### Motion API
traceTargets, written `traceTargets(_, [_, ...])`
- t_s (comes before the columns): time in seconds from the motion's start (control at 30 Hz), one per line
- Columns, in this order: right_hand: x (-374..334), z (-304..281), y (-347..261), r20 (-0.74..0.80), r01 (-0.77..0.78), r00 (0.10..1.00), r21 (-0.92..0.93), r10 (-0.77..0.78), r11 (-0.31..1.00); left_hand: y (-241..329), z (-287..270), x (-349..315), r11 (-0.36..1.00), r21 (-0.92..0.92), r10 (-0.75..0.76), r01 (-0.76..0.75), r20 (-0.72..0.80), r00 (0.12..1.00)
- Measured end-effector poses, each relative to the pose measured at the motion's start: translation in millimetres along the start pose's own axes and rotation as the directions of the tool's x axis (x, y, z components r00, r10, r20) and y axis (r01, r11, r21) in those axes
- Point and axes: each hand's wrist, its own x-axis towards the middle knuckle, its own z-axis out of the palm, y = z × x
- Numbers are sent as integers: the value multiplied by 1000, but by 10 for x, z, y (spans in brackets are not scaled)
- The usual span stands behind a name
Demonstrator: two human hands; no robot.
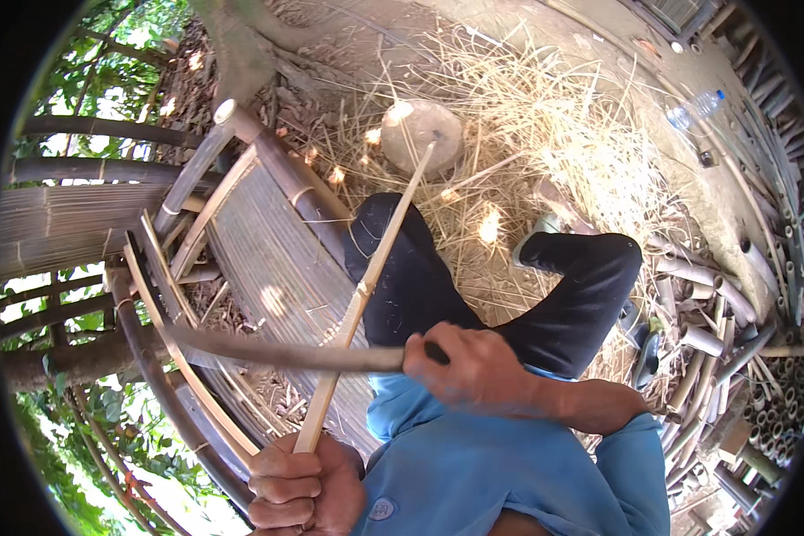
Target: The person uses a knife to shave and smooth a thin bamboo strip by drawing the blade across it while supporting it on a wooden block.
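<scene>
My left hand (299, 487), at the lower middle, is closed in a fist around the near end of a long pale bamboo strip (375, 268). The strip slants away over my dark trouser leg, its far end in front of a round wooden block (447, 134). My right hand (469, 368) grips the handle of a long, slightly curved knife (277, 351). Its blade points left and crosses the strip a short way above my left fist; whether it touches cannot be told. Around the crossing, the strip looks frayed with thin shavings. The blade is smeared by motion.
I sit on a slatted bamboo bench (268, 232) with a thick bamboo rail (295, 183). More split strips (214, 393) lean at its left. A straw-like heap of shavings (590, 134) covers the ground ahead. Cut bamboo poles (724, 295) and a plastic bottle (695, 109) lie right.
</scene>
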Motion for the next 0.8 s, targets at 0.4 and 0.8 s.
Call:
traceTargets(0.4, [-124,1219,2915,36,-560,819,-167,573,811,-199,124,173,996,-88,31,-31,-1,1000])
traceTargets(0.8, [129,737,2077,157,-650,752,8,641,760,-382,255,638,969,-142,214,-203,67,975])
